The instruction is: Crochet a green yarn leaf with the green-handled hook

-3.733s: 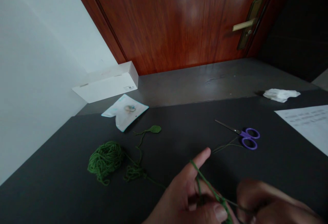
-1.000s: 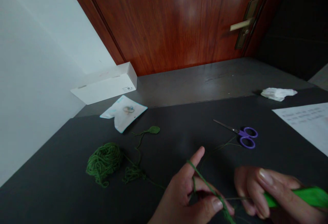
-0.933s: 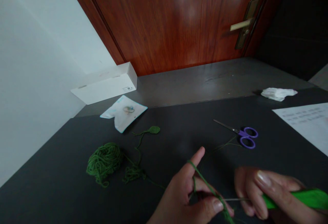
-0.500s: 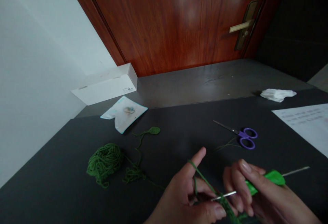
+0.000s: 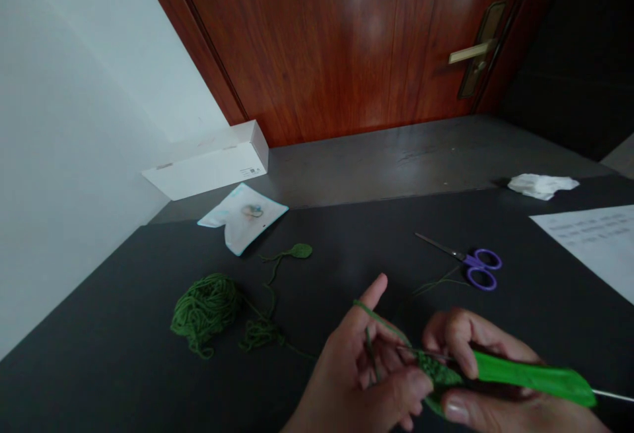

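Note:
My left hand (image 5: 347,373) pinches a small green crocheted piece (image 5: 438,370) between thumb and fingers. Green yarn (image 5: 381,319) loops over its raised index finger and runs down to the piece. In my right hand (image 5: 495,339) is a crochet hook (image 5: 535,379) with a bright green handle. Its thin metal tip lies at the piece's upper edge, close to the left fingers; whether it is through a stitch I cannot tell. The right thumb rests by the piece's lower edge. A strand trails left toward a loose ball of green yarn (image 5: 205,311).
Beyond the ball lies a small green crocheted leaf (image 5: 300,251) with yarn tails. Purple-handled scissors (image 5: 460,258) lie past my right hand by thread scraps. Farther back are a white packet (image 5: 242,228), a white box (image 5: 212,172), crumpled tissue (image 5: 542,185) and a printed sheet (image 5: 594,238).
The hook has swung so its handle points lower right, and its tip now sits along the piece. My right hand has turned, bringing its thumb below the piece. The left index finger is slightly lower.

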`<act>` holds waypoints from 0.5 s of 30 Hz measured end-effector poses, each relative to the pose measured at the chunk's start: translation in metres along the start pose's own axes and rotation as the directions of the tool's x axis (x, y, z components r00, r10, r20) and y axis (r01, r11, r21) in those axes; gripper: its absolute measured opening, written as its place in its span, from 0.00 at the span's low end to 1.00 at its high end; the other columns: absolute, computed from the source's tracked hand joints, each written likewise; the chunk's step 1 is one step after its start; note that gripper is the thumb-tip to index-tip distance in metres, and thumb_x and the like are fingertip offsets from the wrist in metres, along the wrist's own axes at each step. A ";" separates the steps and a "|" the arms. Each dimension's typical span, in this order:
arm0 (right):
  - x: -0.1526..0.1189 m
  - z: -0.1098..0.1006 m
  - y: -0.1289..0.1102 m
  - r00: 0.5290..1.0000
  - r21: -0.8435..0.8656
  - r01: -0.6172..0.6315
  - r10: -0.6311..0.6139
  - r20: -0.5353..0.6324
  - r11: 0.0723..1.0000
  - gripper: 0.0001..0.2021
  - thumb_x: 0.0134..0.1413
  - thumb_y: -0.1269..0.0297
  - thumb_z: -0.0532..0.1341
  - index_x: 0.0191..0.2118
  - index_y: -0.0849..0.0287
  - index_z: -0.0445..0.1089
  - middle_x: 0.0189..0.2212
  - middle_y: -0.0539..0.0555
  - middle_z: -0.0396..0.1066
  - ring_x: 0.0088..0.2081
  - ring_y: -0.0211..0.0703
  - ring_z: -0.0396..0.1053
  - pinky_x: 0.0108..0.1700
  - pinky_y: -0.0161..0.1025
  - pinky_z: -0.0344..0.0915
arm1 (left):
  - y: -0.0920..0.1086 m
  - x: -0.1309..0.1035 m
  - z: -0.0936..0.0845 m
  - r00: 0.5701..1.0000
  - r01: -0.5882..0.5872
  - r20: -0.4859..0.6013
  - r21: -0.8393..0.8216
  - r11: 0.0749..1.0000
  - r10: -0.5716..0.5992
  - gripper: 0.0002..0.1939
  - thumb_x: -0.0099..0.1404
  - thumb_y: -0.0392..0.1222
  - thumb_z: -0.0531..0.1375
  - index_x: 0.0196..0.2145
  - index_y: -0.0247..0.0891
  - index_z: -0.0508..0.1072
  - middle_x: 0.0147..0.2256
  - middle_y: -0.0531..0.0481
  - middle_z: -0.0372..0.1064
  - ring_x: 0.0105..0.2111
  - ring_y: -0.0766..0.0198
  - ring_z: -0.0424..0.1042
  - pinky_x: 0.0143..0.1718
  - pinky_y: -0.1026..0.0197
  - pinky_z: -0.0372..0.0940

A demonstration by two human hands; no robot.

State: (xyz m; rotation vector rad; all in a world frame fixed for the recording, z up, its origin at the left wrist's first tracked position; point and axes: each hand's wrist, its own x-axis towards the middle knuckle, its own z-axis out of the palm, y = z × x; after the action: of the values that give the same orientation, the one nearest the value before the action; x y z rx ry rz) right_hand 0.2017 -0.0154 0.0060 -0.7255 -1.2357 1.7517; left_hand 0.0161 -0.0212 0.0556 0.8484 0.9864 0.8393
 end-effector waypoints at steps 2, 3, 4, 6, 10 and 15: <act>0.000 0.000 -0.003 1.000 0.023 -0.015 0.015 0.007 1.000 0.12 0.46 0.68 0.69 0.28 0.53 0.63 0.33 0.48 0.67 0.33 0.41 0.65 0.35 0.36 0.64 | -0.001 0.004 -0.004 0.996 -0.090 -0.028 -0.091 0.992 0.088 0.34 0.60 0.45 0.63 0.61 0.39 0.58 0.37 0.48 0.69 0.24 0.69 0.69 0.20 0.67 0.63; 0.000 0.000 -0.003 1.000 0.036 -0.012 0.012 -0.003 0.999 0.12 0.46 0.67 0.69 0.28 0.54 0.64 0.32 0.48 0.67 0.33 0.40 0.64 0.33 0.35 0.63 | 0.000 0.006 -0.006 0.993 -0.112 -0.065 -0.147 0.983 0.103 0.29 0.62 0.46 0.61 0.59 0.37 0.62 0.37 0.47 0.70 0.24 0.69 0.69 0.19 0.68 0.62; 0.000 0.001 -0.004 1.000 0.052 0.000 0.001 -0.016 0.999 0.12 0.45 0.66 0.70 0.27 0.54 0.64 0.32 0.48 0.67 0.32 0.40 0.63 0.32 0.33 0.61 | 0.002 0.008 -0.008 0.990 -0.117 -0.103 -0.206 0.972 0.097 0.24 0.64 0.45 0.59 0.56 0.34 0.66 0.37 0.46 0.70 0.24 0.69 0.69 0.19 0.68 0.61; 0.000 0.003 -0.004 0.999 0.112 0.020 -0.015 -0.049 0.994 0.13 0.44 0.64 0.70 0.27 0.54 0.64 0.30 0.48 0.66 0.29 0.38 0.60 0.29 0.32 0.59 | 0.006 0.010 -0.011 0.987 -0.079 -0.158 -0.327 0.942 0.028 0.16 0.65 0.39 0.58 0.49 0.30 0.73 0.31 0.47 0.70 0.23 0.72 0.67 0.22 0.70 0.61; 0.001 0.008 -0.007 0.995 0.225 0.003 0.020 -0.099 0.974 0.16 0.42 0.63 0.71 0.24 0.55 0.60 0.25 0.46 0.63 0.26 0.37 0.56 0.27 0.32 0.57 | 0.009 0.013 -0.018 0.992 0.039 -0.079 -0.527 0.849 -0.094 0.13 0.63 0.32 0.59 0.45 0.28 0.76 0.20 0.55 0.63 0.17 0.79 0.58 0.19 0.74 0.54; 0.001 0.005 -0.017 0.988 0.218 -0.038 0.070 -0.140 0.975 0.17 0.43 0.62 0.71 0.24 0.55 0.59 0.26 0.47 0.64 0.27 0.39 0.58 0.28 0.33 0.60 | 0.002 0.016 -0.021 0.982 0.180 0.036 -0.452 0.874 -0.184 0.12 0.62 0.34 0.60 0.44 0.27 0.76 0.21 0.54 0.63 0.18 0.79 0.59 0.19 0.75 0.51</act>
State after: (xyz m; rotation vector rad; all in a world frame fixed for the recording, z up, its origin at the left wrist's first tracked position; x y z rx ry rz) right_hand 0.2023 -0.0143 0.0232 -0.7516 -0.9190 1.8081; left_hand 0.0014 -0.0018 0.0448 0.3431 0.8146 0.8634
